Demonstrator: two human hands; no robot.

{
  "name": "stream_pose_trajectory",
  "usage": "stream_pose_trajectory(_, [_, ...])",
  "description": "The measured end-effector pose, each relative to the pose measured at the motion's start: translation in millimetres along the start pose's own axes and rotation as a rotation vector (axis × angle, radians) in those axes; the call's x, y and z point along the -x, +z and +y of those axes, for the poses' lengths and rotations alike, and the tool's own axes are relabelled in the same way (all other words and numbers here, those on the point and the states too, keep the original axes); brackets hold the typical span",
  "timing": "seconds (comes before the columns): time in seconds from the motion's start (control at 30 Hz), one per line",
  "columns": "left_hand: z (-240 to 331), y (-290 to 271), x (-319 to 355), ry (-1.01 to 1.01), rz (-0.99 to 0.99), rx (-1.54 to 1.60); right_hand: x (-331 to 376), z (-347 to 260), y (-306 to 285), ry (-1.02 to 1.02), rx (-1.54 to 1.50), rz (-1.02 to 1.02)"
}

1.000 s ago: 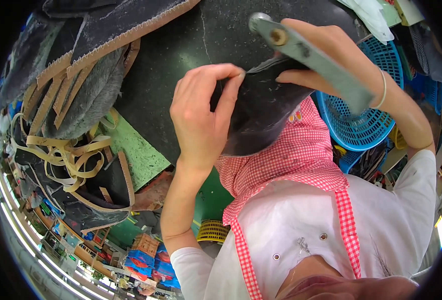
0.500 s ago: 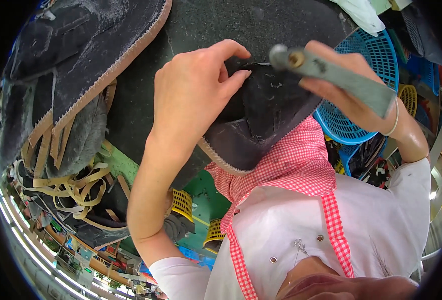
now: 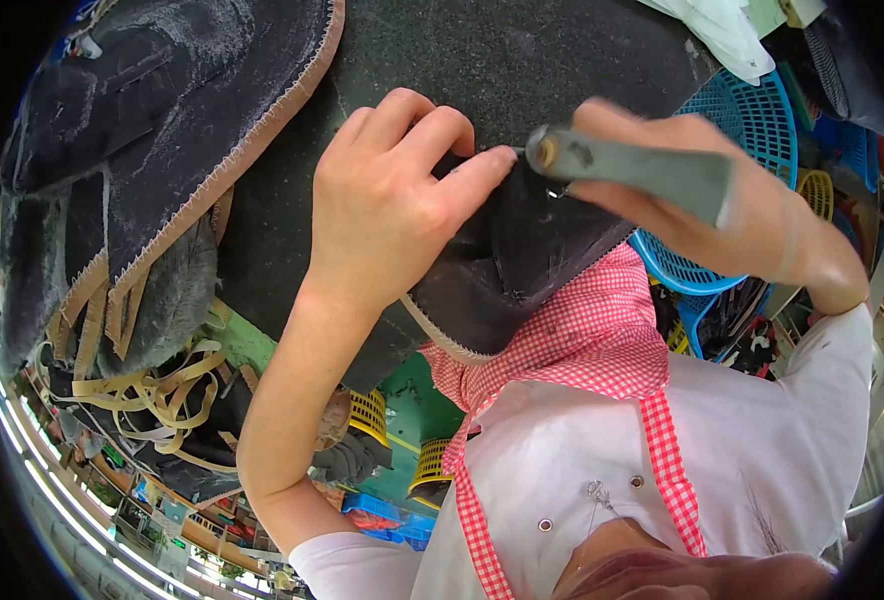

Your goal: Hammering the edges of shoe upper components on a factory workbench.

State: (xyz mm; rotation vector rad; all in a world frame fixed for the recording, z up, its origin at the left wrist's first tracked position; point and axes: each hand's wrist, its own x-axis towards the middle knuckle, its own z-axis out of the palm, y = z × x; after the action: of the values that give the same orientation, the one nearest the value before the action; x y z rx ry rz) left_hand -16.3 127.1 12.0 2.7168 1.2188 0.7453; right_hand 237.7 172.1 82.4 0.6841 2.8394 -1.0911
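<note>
The dark fabric piece (image 3: 522,270) lies on the dark work table (image 3: 522,60), with its lower end hanging over the table's near edge toward the person's red checked apron (image 3: 582,350). It has a pale zigzag edge along its bottom and a stitched line running up its middle. Its long way runs from that hanging end up and away toward the two hands, which meet at its far end. The left hand (image 3: 392,210) lies on top of the piece with its fingers curled and its thumb stretched out to the right, so it is pressing the fabric flat against the table. The right hand (image 3: 722,230) is closed in a fist around a grey tool handle (image 3: 632,175), which lies almost sideways, and its blunt end points left at the left thumb. The tool's working tip (it is too small and too hidden to make out) seems to touch the fabric just beside the thumb. Both hands are on the piece, but the left one covers more of it and the right one only reaches it with the tool. Bigger dark cut pieces with tan trim (image 3: 162,150) lie well apart to the left, above a pile of tan strips (image 3: 152,400). A blue plastic basket (image 3: 762,130) sits behind the right hand.
</note>
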Motion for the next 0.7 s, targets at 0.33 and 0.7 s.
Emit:
stream_pose_trajectory(0.33, [7.7,5.2,8.0,-0.261,0.076,0.165,-13.6,3.8,8.2,0.100,0.045,0.124])
stream_pose_trajectory(0.7, [23.8,6.4,13.7,-0.387,0.117,0.138,-18.7,11.4,6.6,0.034,-0.209,0.102])
